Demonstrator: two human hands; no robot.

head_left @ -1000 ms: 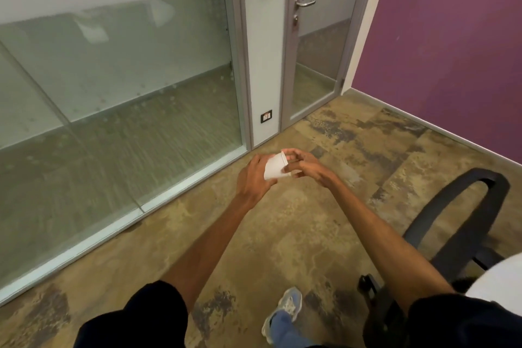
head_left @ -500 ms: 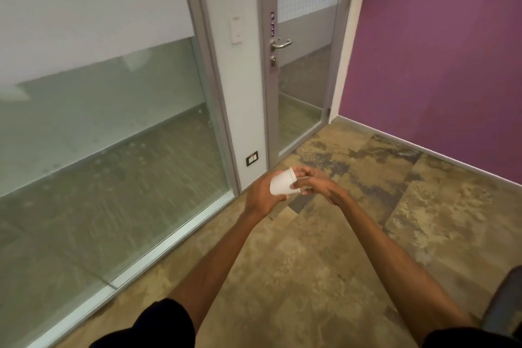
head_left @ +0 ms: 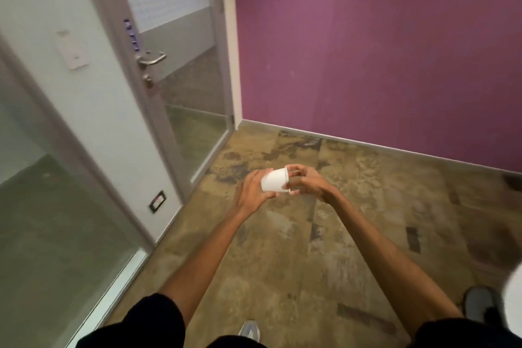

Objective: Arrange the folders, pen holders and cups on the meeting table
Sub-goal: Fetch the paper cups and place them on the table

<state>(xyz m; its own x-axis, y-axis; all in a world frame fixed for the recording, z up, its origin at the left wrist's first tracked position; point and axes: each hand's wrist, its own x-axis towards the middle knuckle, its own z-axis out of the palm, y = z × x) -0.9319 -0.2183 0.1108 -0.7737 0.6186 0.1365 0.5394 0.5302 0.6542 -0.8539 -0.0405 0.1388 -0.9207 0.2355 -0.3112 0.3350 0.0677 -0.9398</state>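
A white paper cup (head_left: 273, 181) lies on its side in front of me at about waist height, its rim pointing right. My left hand (head_left: 252, 191) grips the cup's body from the left and below. My right hand (head_left: 306, 181) pinches the rim with its fingertips. The rim shows more than one edge, so it may be a stack of cups. No folders, pen holders or meeting table are in view.
A glass door (head_left: 180, 87) with a metal handle (head_left: 151, 59) stands ahead left, beside a glass partition (head_left: 42, 220). A purple wall (head_left: 381, 51) closes the far side. Patterned floor (head_left: 282, 248) spreads below. A white rounded edge (head_left: 512, 299) shows at the right border.
The view has swung right and up: the chair has left the frame and the purple wall fills more of it. Both hands keep the cup between them.
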